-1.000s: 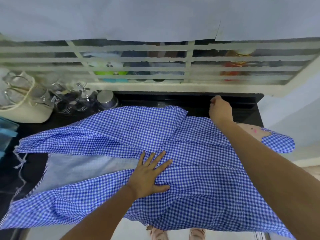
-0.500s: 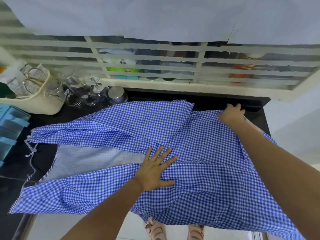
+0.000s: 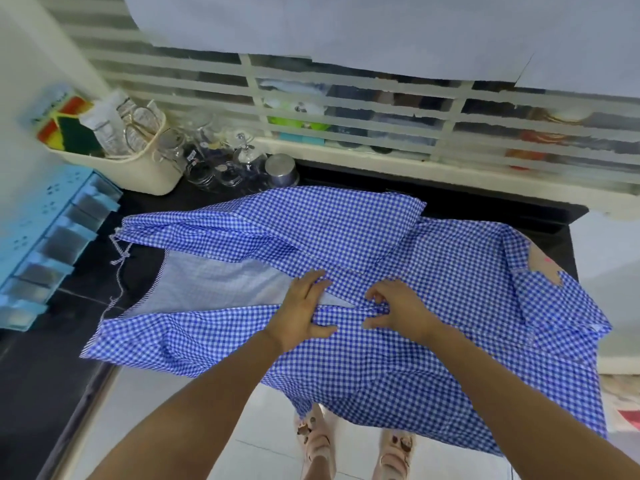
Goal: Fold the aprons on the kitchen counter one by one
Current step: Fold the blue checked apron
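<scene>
Our right hand point(image 3: 398, 310) has come in from the far corner, fingers curled, pinching the gingham apron point(image 3: 346, 230) beside our flat, pressing left hand point(image 3: 303, 311). That one apron drapes over the counter's point(image 3: 485, 206) front edge.

Bright, soft, even light fills the view; its source cannot be told. The top edge and left wall wash out pale. Faint shadows lie in the folds of the apron point(image 3: 346, 237) and beneath it on the counter point(image 3: 485, 209). The window point(image 3: 346, 131) bars bow toward the corners. The jars point(image 3: 214, 161) and the left edge are blurred.
</scene>
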The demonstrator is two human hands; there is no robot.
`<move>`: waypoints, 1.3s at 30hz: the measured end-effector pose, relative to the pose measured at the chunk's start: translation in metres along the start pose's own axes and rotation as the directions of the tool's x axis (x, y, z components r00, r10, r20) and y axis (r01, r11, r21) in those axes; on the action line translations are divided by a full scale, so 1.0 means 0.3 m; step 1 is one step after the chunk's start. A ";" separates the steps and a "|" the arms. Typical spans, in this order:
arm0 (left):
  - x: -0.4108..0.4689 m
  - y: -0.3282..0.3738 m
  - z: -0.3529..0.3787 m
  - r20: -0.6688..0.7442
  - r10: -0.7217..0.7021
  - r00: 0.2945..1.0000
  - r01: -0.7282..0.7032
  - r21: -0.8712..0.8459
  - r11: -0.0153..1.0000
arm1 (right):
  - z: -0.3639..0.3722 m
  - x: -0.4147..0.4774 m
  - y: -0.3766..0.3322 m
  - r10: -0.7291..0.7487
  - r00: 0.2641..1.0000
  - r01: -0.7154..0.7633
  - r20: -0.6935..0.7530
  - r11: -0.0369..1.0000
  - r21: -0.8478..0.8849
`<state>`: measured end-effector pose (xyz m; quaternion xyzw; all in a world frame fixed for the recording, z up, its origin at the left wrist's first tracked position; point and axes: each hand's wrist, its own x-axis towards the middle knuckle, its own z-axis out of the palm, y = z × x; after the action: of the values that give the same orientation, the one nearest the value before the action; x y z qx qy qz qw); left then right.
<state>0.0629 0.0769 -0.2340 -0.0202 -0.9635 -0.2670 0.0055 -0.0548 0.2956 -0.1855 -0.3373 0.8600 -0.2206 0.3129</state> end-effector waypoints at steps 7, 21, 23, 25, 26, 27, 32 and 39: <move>-0.234 -0.187 -0.195 -0.031 -0.186 0.982 0.188 0.219 0.957 | 0.041 0.011 -0.065 0.116 0.992 -0.118 0.048 0.993 0.029; -0.345 -0.424 -0.661 -0.154 -0.610 0.778 0.624 0.307 0.719 | 0.012 0.016 -0.080 0.576 0.816 -0.578 -0.050 0.808 -0.116; -0.264 -0.409 -0.670 -0.157 -0.607 0.779 0.615 0.378 0.692 | -0.016 0.016 -0.062 0.608 0.793 -0.603 -0.044 0.772 -0.198; -0.203 -0.402 -0.642 -0.168 -0.648 0.743 0.639 0.468 0.611 | -0.030 0.008 -0.052 0.653 0.753 -0.655 -0.080 0.730 -0.196; -0.183 -0.394 -0.618 -0.180 -0.677 0.713 0.660 0.499 0.562 | -0.035 0.000 -0.061 0.675 0.729 -0.682 -0.115 0.702 -0.204; -0.178 -0.391 -0.588 -0.194 -0.706 0.681 0.683 0.515 0.517 | -0.031 -0.004 -0.077 0.685 0.710 -0.702 -0.163 0.669 -0.246; -0.202 -0.417 -0.466 -0.368 -0.681 0.633 0.772 0.359 0.524 | 0.056 0.056 -0.225 0.276 0.852 -0.429 -0.445 0.855 -0.291; -0.270 -0.470 -0.375 -0.343 -0.663 0.665 0.673 -0.109 0.731 | 0.249 0.316 -0.542 -0.203 0.963 0.176 -0.175 0.971 -0.161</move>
<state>0.1380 -0.1047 -0.2120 0.3834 -0.8889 -0.2363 0.0835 0.0138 0.1051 -0.1792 -0.4174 0.8633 -0.2180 0.1816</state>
